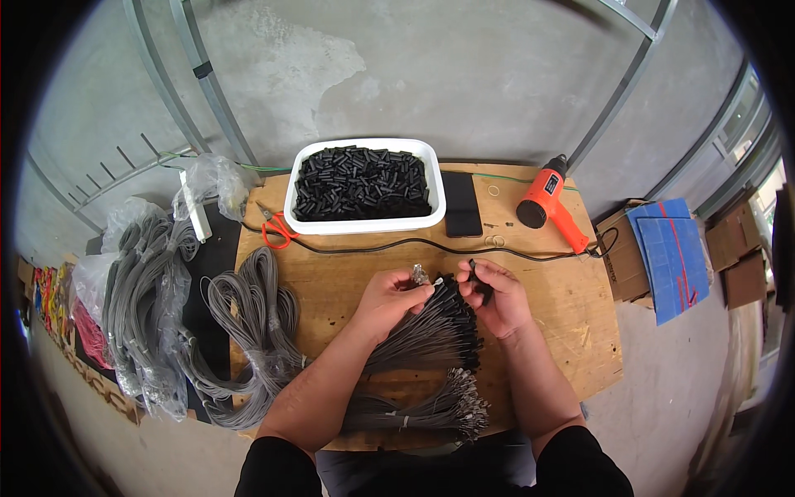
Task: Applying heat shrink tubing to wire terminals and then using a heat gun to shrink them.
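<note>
Over the middle of the wooden table, my left hand [389, 300] is closed, pinching a small silvery cable end [420, 273] between thumb and fingers. Just to its right, my right hand [499, 302] is closed on small black sleeves [473, 267], partly hidden by the fingers. Below both hands fans a bundle of grey cables [414, 335] whose right ends carry black sleeves. Nearer to me lies a second grey cable bundle [404, 414], tied with a white tie, with bare metal ends at the right.
A white tub [364, 225] full of black sleeves stands at the back. Beside it lie a black phone [461, 205], orange scissors [280, 231] and an orange heat gun [553, 205]. A black cord [397, 243] crosses the table [571, 331]. Coiled grey cables [261, 306] lie left.
</note>
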Tool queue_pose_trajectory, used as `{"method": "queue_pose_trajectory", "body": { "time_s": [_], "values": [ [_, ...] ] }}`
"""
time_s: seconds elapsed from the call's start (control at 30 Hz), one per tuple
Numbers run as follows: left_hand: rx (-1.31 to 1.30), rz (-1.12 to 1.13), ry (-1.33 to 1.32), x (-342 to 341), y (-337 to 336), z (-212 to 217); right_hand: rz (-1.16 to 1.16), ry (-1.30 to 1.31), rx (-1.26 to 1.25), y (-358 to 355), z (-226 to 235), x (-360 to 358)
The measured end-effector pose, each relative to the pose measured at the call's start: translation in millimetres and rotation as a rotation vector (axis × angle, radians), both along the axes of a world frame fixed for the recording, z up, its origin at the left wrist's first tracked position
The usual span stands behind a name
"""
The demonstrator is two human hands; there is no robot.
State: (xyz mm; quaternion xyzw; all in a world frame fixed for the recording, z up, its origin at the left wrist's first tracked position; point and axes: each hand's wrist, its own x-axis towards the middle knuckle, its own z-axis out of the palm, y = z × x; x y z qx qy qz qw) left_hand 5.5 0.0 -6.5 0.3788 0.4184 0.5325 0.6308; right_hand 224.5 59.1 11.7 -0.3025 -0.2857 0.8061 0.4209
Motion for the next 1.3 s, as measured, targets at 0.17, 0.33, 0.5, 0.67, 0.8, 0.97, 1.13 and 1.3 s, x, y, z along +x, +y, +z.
{"method": "queue_pose_trajectory", "body": {
  "time_s": [0.17, 0.33, 0.5, 0.67, 0.8, 0.97, 1.13, 1.3],
  "values": [
    [-0.014, -0.02, -0.011, 1, 0, 5, 0.083, 0.008, 0.074, -2, -5, 2],
    [-0.001, -0.033, 0.001, 1, -1, 5, 0.049, -0.116, 0.154, -6, -6, -4],
    [0.027, -0.049, 0.028, 1, 0, 2, 0.071, -0.18, 0.173, -12, -1, -8],
    [0.028, -0.051, 0.03, 3, -1, 1, 0.074, -0.197, 0.207, -13, -2, -7],
    [0.02, -0.065, 0.043, 0, -1, 0, 0.06, -0.242, 0.238, -14, -2, -9],
    [-0.015, -0.087, 0.034, -1, 0, -2, 0.052, -0.262, 0.331, -13, -8, -8],
    [-0.045, -0.09, -0.008, -2, 0, 0, 0.059, -0.314, 0.379, -12, -11, -6],
    [-0.078, -0.105, -0.062, -4, -1, 1, 0.102, -0.283, 0.487, -10, -15, -6]
  ]
}}
